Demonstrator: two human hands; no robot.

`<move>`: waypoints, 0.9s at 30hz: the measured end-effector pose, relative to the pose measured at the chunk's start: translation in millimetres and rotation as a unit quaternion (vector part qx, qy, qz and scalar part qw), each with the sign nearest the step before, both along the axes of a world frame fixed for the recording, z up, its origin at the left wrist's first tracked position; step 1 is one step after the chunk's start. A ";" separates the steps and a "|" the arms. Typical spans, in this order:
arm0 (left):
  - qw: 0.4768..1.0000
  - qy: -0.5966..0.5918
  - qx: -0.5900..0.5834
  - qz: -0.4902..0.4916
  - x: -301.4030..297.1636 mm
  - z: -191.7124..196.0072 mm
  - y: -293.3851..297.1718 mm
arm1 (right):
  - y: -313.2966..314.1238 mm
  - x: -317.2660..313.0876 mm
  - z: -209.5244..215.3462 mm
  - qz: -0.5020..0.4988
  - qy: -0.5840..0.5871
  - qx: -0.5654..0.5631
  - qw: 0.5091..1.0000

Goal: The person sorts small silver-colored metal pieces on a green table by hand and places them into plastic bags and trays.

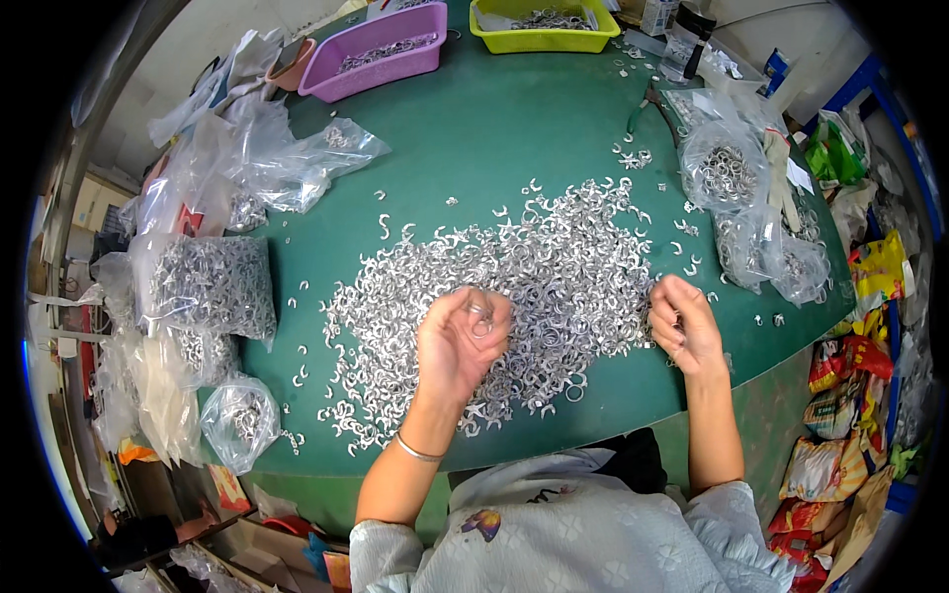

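Observation:
A wide pile of small silver metal pieces (563, 257), many C-shaped and some ring-shaped, is spread over the green tabletop. My left hand (457, 346) is turned palm up above the near left part of the pile, its fingers curled round a thin metal ring (481, 324). Over the pile's right edge my right hand (689, 324) is closed, fingers bent in and thumb against them. Whatever it may hold is hidden by the fingers. One larger ring (575, 387) lies by the pile's near edge.
Clear bags of metal pieces (213, 287) line the left side, and more bags of rings (727, 173) lie at the right. A purple basket (371, 84) and a yellow-green basket (544, 41) stand at the back. Green-handled pliers (638, 117) lie far right.

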State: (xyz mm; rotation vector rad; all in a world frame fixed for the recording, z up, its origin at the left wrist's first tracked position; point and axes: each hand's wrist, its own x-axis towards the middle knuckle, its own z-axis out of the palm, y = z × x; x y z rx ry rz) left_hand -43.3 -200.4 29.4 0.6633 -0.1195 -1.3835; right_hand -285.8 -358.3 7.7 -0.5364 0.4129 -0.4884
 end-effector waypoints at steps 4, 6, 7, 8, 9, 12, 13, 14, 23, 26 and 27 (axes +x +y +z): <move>0.921 -0.373 0.111 0.018 -6.6 -10.2 -8.5 | 18.3 10.3 7.1 -0.068 0.386 -0.548 0.739; 0.736 -0.661 0.136 0.048 -9.7 -10.2 -13.4 | 31.3 9.8 21.4 -0.028 0.427 -0.584 0.690; 0.677 -0.723 0.134 0.029 -9.9 -9.1 -15.9 | 36.2 8.4 25.8 -0.008 0.446 -0.600 0.664; 0.613 -0.779 0.131 0.009 -10.4 -7.0 -18.3 | 39.4 6.4 26.9 0.005 0.475 -0.603 0.641; 0.545 -0.829 0.124 -0.011 -12.4 -4.8 -21.3 | 41.7 4.2 23.5 0.000 0.483 -0.625 0.613; 0.482 -0.868 0.108 -0.052 -14.1 -3.3 -24.9 | 47.6 4.6 5.8 -0.012 0.519 -0.678 0.520; 0.463 -0.877 0.106 -0.072 -12.8 -3.3 -25.4 | 46.6 4.0 3.4 -0.050 0.489 -0.663 0.564; 0.458 -0.880 0.104 -0.072 -11.1 -4.7 -27.6 | 44.0 3.0 1.4 -0.087 0.457 -0.645 0.606; 0.966 -0.220 0.071 -0.115 1.5 6.0 -22.2 | 17.3 -11.1 14.2 -0.106 -0.040 0.094 0.989; 0.992 -0.079 0.075 -0.059 -5.1 8.8 -12.3 | 5.6 -18.3 -12.2 -0.071 -0.122 0.208 0.968; 0.995 -0.038 0.084 -0.038 -8.2 10.9 -10.9 | 5.5 -17.9 -10.9 -0.078 -0.011 0.096 0.992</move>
